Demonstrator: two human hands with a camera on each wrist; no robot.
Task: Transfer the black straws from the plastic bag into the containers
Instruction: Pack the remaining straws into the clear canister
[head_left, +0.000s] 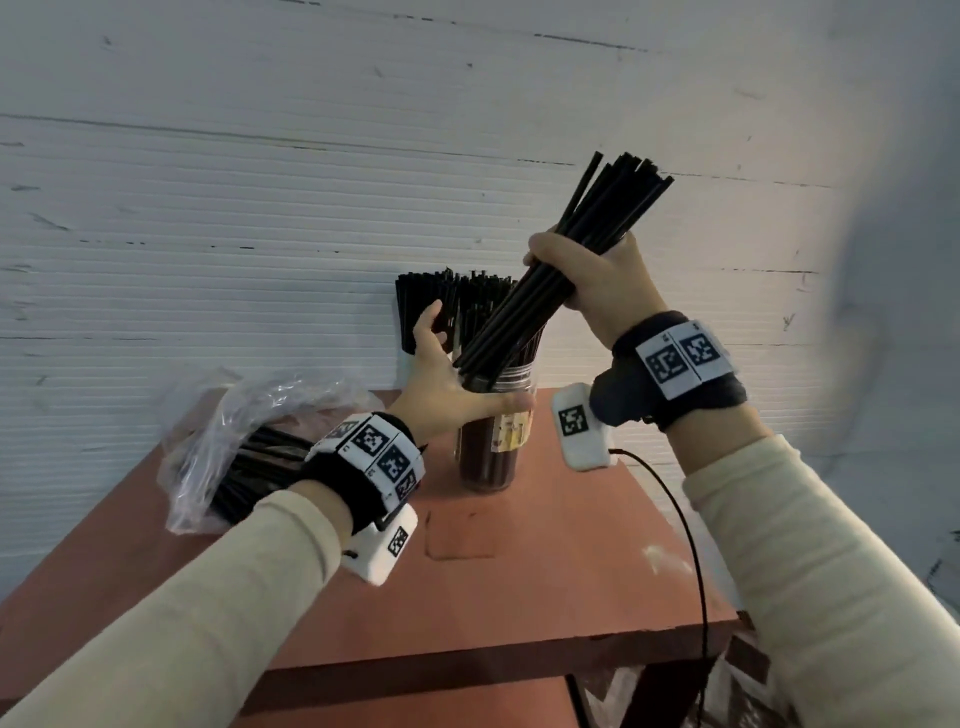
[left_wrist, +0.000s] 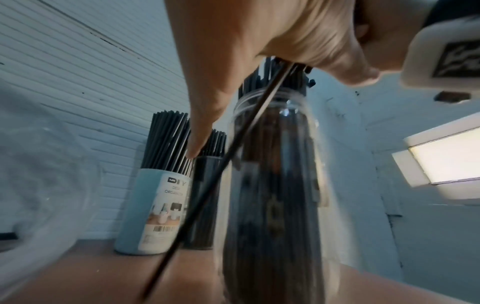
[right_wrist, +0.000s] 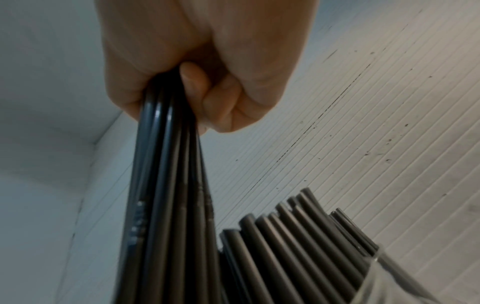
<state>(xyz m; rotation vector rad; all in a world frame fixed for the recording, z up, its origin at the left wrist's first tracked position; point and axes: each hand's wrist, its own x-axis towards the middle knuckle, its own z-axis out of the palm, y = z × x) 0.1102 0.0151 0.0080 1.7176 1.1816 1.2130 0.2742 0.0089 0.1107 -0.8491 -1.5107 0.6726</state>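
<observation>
- Right hand (head_left: 597, 283): fingers wrapped tight round a bundle of black straws (head_left: 561, 275), gripped near mid-length. Bundle tilted; upper ends fan out above and to the right of the fist, lower ends sit at the mouth of the clear jar (head_left: 493, 441) below and to its left.
- Right wrist view: fist (right_wrist: 207, 72) closed over the straws (right_wrist: 166, 185); more straw tips (right_wrist: 298, 236) stand in the jar just below.
- Left hand (head_left: 447, 379): spread wide, fingers straight, palm at the jar's rim beside the bundle's lower ends; thumb lies across the jar front. Whether the palm touches the straws, cannot tell.
- Left wrist view: jar (left_wrist: 272, 185) directly under the hand (left_wrist: 246, 41), already dense with dark straws; one single straw (left_wrist: 197, 201) slants across in front, blurred.
- Beyond the left fingers: a labelled pale blue container (left_wrist: 153, 211) and a dark one (left_wrist: 205, 201), both packed with upright straws.
- Plastic bag (head_left: 234, 415): lying left of the left wrist, crumpled, black straws showing inside.
- Surface: reddish-brown table (head_left: 519, 571); a thin black cable (head_left: 696, 561) trails over its right edge.
- Room: white ribbed wall panels (head_left: 260, 182), scuffed with dark marks, close behind the table; a lit window (left_wrist: 446, 156) shows in the left wrist view.
</observation>
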